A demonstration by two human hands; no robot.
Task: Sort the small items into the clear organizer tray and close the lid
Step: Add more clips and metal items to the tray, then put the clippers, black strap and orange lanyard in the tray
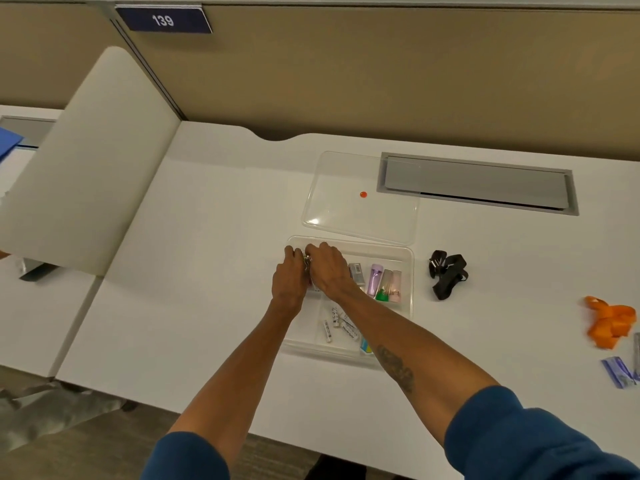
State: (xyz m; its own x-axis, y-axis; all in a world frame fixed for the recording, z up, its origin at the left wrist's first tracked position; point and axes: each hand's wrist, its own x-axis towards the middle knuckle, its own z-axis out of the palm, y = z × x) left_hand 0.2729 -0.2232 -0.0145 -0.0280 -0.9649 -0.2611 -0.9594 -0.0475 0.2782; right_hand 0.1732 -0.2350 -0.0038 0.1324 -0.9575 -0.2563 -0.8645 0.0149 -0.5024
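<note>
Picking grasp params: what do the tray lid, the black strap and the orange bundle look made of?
Lid: clear, glossy, rigid-looking plastic; the desk shows through it and its corner catches a glare.
Black strap: looks like matte woven fabric, limp and folded, with small shiny, probably metal, pieces.
Orange bundle: flat ribbon-like loops with a slight sheen; fabric or plastic, cannot tell which.

The light is bright, even and diffuse, coming from above. Shadows are soft and faint: a pale one under the arms on the desk (pixel 207 306), a darker one beneath the black strap (pixel 447 273). A small glare spot sits on the near left corner of the clear lid (pixel 360 216). Wide-angle distortion bends the desk edges and the divider (pixel 86 161) toward the frame borders. Focus is fair mid-frame; small labels in the tray (pixel 408 258) stay unreadable, and the corners are softer.
</note>
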